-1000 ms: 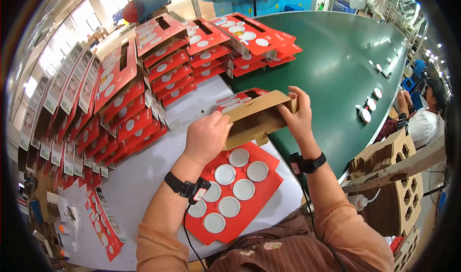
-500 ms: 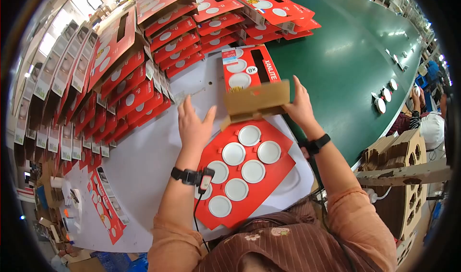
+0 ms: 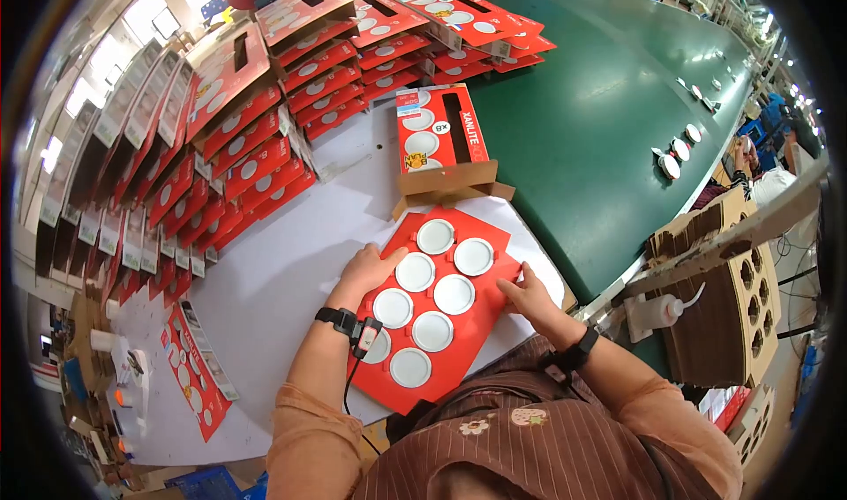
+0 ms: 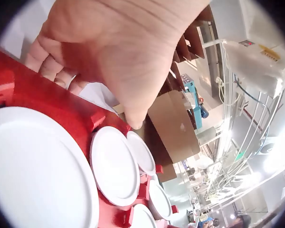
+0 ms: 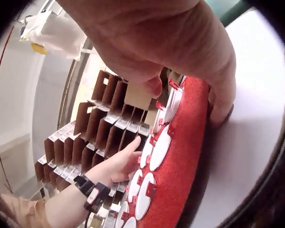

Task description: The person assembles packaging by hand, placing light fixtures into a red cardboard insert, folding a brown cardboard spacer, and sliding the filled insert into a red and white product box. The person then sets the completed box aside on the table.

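Note:
A red card insert [image 3: 468,328] lies in front of me on the white table, set with several round white lamp discs [image 3: 453,294]. My left hand [image 3: 369,270] grips its left edge, fingers behind the edge and thumb over the top side in the left wrist view. At the opposite edge my right hand [image 3: 531,299] holds the card, thumb above and fingers round the rim [image 5: 197,102]. Just beyond the card lies a red XANLITE box [image 3: 432,160], its brown end flaps [image 3: 448,179] spread toward me.
Stacked red boxes [image 3: 238,138] rise at the left and back. A green conveyor [image 3: 600,103] runs along the right, carrying several loose lamps [image 3: 679,150]. Cardboard trays with holes [image 3: 750,306] and a white bottle [image 3: 657,313] stand at the right; another red package [image 3: 190,376] lies at left.
Both hands have let go of the red box, which now lies flat beyond the card. They have come down toward me and taken hold of the card's two edges.

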A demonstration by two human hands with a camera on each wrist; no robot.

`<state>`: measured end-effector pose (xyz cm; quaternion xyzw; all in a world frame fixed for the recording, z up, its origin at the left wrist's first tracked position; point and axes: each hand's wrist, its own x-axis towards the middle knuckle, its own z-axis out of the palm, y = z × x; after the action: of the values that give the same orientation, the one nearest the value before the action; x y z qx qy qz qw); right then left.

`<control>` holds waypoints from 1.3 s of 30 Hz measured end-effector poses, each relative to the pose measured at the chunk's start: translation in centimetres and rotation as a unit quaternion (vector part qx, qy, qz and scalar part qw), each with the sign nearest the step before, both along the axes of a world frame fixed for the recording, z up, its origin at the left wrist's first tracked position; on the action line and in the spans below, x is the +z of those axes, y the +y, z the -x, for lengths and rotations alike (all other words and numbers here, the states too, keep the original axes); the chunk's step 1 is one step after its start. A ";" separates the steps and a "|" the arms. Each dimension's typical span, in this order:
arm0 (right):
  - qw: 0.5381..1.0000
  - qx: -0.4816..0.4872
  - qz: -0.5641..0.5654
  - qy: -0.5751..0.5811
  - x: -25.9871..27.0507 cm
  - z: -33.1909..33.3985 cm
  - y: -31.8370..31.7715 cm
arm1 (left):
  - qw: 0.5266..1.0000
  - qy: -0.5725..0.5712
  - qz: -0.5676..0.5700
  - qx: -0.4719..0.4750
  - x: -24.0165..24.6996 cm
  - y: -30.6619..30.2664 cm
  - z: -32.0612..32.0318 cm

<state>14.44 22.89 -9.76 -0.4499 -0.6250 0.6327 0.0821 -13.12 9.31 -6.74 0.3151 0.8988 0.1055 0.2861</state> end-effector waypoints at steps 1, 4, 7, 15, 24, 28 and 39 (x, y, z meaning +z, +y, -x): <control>0.998 -0.021 0.047 0.035 0.7 0.2 -0.6 | 0.999 -0.043 0.000 0.028 0.1 -0.9 -0.1; 0.997 0.012 0.066 0.043 0.1 1.0 -1.7 | 0.988 -0.116 -0.011 0.098 -0.9 -3.9 -0.5; 0.993 0.051 0.092 0.057 2.5 3.0 -3.6 | 0.964 -0.208 -0.060 0.154 -1.2 -6.9 -1.3; 0.988 0.052 0.094 0.111 1.8 10.1 -6.6 | 0.940 -0.196 -0.156 0.230 2.0 -8.8 -1.8; 0.956 0.111 0.175 0.208 2.9 12.7 -2.7 | 0.859 -0.339 -0.281 0.262 2.3 -6.7 -3.3; 0.967 0.126 0.185 0.124 3.8 11.5 -1.2 | 0.793 -0.451 -0.321 0.255 1.3 -5.3 -1.8; 0.952 0.127 0.183 0.210 2.9 9.8 -1.7 | 0.922 -0.135 -0.289 0.218 -0.3 -3.1 -1.5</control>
<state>4.68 21.19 -6.84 -0.2311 -0.5196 0.8213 0.0464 -11.66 6.16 -7.02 0.1637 0.8285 0.4621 0.2708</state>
